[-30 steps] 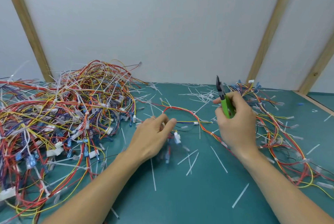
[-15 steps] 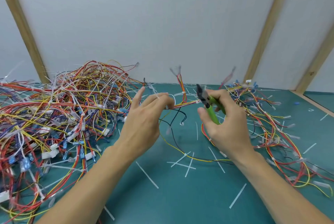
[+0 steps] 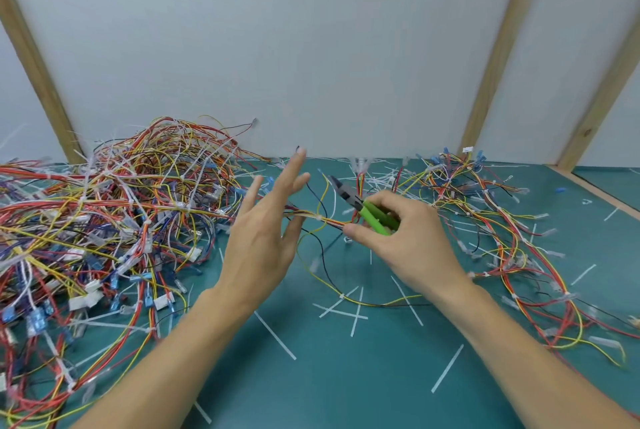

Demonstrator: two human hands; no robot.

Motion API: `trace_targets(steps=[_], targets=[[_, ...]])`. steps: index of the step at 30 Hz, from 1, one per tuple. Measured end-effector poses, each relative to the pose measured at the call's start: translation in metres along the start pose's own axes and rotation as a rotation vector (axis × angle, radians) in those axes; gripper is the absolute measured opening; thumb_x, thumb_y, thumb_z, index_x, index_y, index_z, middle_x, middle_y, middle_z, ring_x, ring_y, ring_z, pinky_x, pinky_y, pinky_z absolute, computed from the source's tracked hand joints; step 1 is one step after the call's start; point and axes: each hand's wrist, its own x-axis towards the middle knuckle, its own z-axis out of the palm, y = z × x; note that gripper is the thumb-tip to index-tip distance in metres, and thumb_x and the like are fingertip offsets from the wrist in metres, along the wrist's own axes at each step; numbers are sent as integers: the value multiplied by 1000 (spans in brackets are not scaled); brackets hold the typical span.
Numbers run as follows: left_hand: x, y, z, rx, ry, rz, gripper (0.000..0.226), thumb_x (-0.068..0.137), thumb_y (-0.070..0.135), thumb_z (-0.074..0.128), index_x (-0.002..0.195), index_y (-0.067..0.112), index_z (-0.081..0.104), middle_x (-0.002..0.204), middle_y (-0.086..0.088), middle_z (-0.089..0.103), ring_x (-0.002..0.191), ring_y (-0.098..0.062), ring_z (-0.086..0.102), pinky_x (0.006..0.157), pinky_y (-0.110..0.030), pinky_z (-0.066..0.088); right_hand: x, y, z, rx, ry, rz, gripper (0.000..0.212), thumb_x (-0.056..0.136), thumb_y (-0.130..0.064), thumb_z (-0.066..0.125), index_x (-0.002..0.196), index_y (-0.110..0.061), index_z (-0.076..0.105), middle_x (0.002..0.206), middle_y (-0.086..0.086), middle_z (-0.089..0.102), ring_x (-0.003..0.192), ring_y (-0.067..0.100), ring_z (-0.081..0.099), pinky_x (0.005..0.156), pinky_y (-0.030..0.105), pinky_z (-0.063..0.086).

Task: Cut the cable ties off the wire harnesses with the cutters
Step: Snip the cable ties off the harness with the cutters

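— Where is the harness being worked on?

— A thin wire harness of red, yellow and black strands (image 3: 323, 219) is stretched in the air between the two hands, over the middle of the teal bench (image 3: 346, 376). Loose yellow and black wires sag from it down to the bench surface.

— And the cutters?

— The green-handled cutters with dark metal jaws (image 3: 363, 208) sit in the right hand (image 3: 408, 241), whose fingers (image 3: 381, 200) are curled round the handles. The thumb and a fingertip of that hand also pinch the right end of the harness. The jaws point up and to the left, just above the strands; I cannot tell whether they touch a tie.

— What about the left hand?

— The left hand (image 3: 263, 238) is raised with its fingers (image 3: 294, 172) straight and spread wide. The harness runs behind it at the thumb side; whether the thumb presses on it is hidden.

— What lies around them?

— A big tangled heap of multicoloured wire harnesses with white ties and blue connectors (image 3: 104, 220) fills the left of the bench. A smaller, flatter heap of red and yellow harnesses (image 3: 502, 238) lies on the right. Cut white cable tie strips (image 3: 356, 310) are scattered over the bench near the hands. Behind stands a white wall panel with slanted wooden battens (image 3: 495, 57).
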Motion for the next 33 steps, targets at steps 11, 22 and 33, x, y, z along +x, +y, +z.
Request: trace_targets(steps=[11,22,33], targets=[[-12,32,14,-289,-76,-119,42,98,43,51,68,19,69,56,7,61,50,-6,52,51,-24,37,7,-1,-1,697,130,533,20,94,-20,74,78,-16,63,57,-6,49,47,7,40,44,20,34],[2,12,17,-774,45,-683,17,93,25,70,76,23,73,49,16,41,44,-1,32,43,-12,28,1,-1,16,1219,-206,705,16,82,-28,75,87,-19,64,73,-5,54,54,7,43,47,22,40],[1,11,19,-836,66,-705,17,97,13,61,83,16,68,79,7,70,77,-4,65,67,-8,45,0,-11,17,684,24,550,26,94,-34,72,101,-9,70,90,-1,75,57,10,61,50,25,51]])
